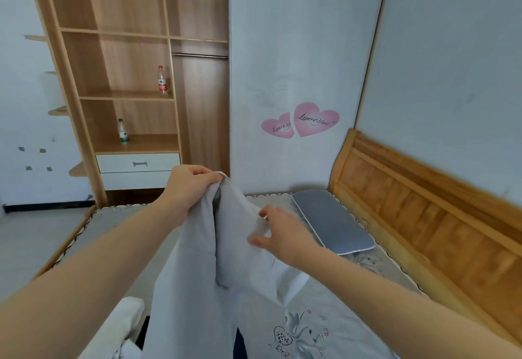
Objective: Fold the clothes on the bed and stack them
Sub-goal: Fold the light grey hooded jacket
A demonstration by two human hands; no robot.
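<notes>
At the lower left edge a white cloth is seen lying on the bed, partly cut off by the frame; what kind of garment it is cannot be told. Beside it, a pale grey garment is held up above the mattress, its lower part trailing down toward the near edge of the view.

The step in hand is judged to be the shaking-out and straightening of this garment before any fold is made — no folded stack can be made out.

The top edge of the garment is gripped by the left hand, raised high, with fingers curled tight round a bunched fold of cloth. Lower and to the right, the fabric is met by the right hand: thumb and fingers are spread only a little apart, and a flap of cloth is lightly pinched between them.

What the next move is likely to call for is a second corner or seam being found by the right hand, so that the garment can be spread flat on the printed bed cover — a slack grip could let the cloth slip and bunch.

Further right a grey pillow lies by the wooden headboard, well apart from the garment.
</notes>
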